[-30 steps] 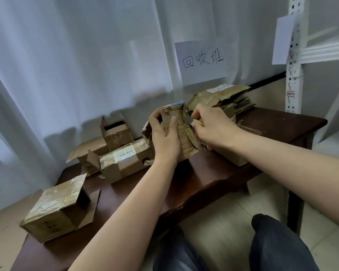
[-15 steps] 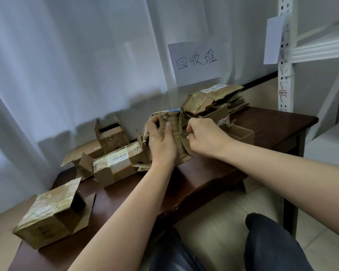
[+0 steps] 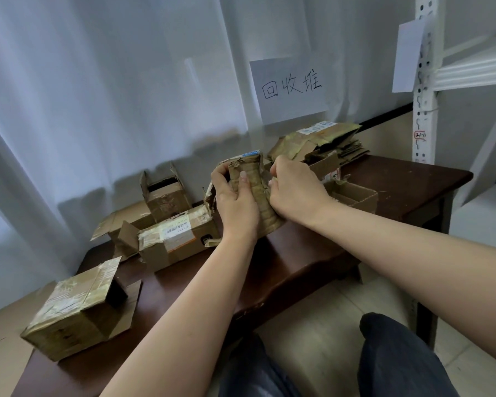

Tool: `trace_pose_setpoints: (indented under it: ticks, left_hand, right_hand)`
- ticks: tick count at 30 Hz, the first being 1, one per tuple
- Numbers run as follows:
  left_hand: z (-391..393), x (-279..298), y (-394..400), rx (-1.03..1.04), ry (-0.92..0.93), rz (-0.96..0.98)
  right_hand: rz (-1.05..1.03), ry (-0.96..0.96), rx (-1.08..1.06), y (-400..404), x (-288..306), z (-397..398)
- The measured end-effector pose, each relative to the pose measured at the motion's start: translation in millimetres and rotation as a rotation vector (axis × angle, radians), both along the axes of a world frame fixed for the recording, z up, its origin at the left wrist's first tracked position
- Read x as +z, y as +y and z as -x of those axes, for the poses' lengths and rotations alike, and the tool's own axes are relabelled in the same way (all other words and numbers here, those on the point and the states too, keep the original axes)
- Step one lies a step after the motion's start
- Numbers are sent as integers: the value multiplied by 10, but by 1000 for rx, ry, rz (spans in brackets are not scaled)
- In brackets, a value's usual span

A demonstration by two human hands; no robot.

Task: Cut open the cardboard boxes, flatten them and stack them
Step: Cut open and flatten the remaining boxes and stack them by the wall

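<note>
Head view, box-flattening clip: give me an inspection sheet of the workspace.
Surface: dark wooden table, scuffed.
Job's things: crumpled box held upright; taped box at near left; labelled box and open box behind it; shallow open box right; flattened stack at back.
Clutter: nothing seen.
Grips: left hand and right hand both grip the crumpled box.
Cables: nothing seen.
Surroundings: white curtain, paper sign, metal shelving.

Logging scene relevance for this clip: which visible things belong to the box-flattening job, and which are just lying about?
Job:
left hand and right hand gripping the crumpled box
flattened stack
taped box
labelled box
open box

Lying about:
paper sign
shelf rack
curtain
</note>
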State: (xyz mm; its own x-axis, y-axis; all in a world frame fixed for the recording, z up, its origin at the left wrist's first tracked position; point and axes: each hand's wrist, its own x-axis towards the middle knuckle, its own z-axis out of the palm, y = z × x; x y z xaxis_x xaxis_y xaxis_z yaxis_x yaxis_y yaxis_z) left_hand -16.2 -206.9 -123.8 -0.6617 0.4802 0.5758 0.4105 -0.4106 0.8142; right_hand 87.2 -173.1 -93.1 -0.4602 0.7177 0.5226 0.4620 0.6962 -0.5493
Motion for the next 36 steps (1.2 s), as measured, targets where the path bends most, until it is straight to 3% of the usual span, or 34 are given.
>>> trace_pose_setpoints:
  ticks: [12,16,22,31,33,36]
  left_hand:
    - [229,81,59,49,-51,25]
    - [409,158,-55,-13,-70,22]
    - [808,188,-532,-129,-280,24]
    - [1480,-123,-1242,167,-418,399]
    - [1591,-69,-1243,313,-277,476]
    - [1426,70,-1136,411,270,584]
  right_hand:
    - [-18,-251,48,-77,-148,-94]
    - [20,-84,134,34,-42,-129]
    - [176,220,134,379,0,-1]
    - [417,95,107,439,-385,352]
    - [474,113,159,410,-444,432]
    - [527,102,233,356,-487,507]
